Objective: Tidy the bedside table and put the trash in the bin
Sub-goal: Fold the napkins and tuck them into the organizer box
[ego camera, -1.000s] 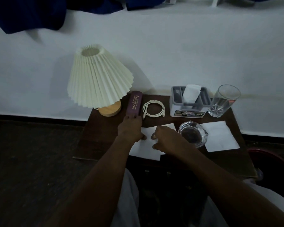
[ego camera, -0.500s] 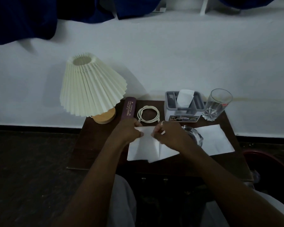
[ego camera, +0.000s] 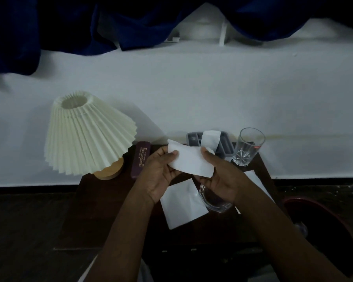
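Glass ashtray (ego camera: 215, 202) mostly hidden under the right hand (ego camera: 218, 178). Held tissue (ego camera: 191, 160) covers the organiser's (ego camera: 225, 144) front. Right-side tissue (ego camera: 253, 177) mostly behind the right forearm. Bin (ego camera: 322, 237) too dark to see inside. Small print on purple case (ego camera: 140, 159) unreadable.

Both hands, left (ego camera: 161, 171) and right (ego camera: 220, 176), are raised, fingers pinched closed.

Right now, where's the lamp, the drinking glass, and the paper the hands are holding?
lamp (ego camera: 88, 135): head view, on the pleated shade.
drinking glass (ego camera: 249, 147): head view, on its clear side wall.
paper (ego camera: 190, 161): head view, middle of the held sheet.
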